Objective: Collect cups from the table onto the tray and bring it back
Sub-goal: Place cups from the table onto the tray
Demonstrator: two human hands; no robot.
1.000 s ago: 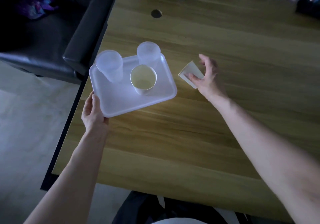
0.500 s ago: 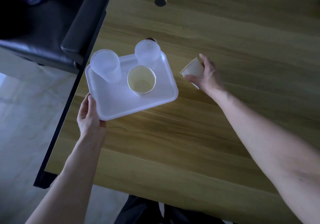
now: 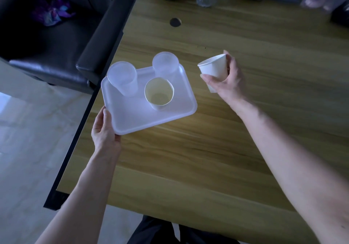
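Tipping looks the main risk to me: the left hand (image 3: 104, 130) grips only the near-left corner of the white tray (image 3: 132, 117), so setting another cup down on its right side could rock it and topple the two frosted plastic cups (image 3: 123, 78) at its far edge or the paper cup (image 3: 159, 93) in its middle. Right hand (image 3: 225, 81) is closed around a small white paper cup (image 3: 213, 68), tilted with its rim leftward, held above the wooden table (image 3: 245, 130) just right of the tray.

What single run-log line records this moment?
stage: loading | left hand: holds tray corner | right hand: holds paper cup, tilted, beside tray | on tray: three cups
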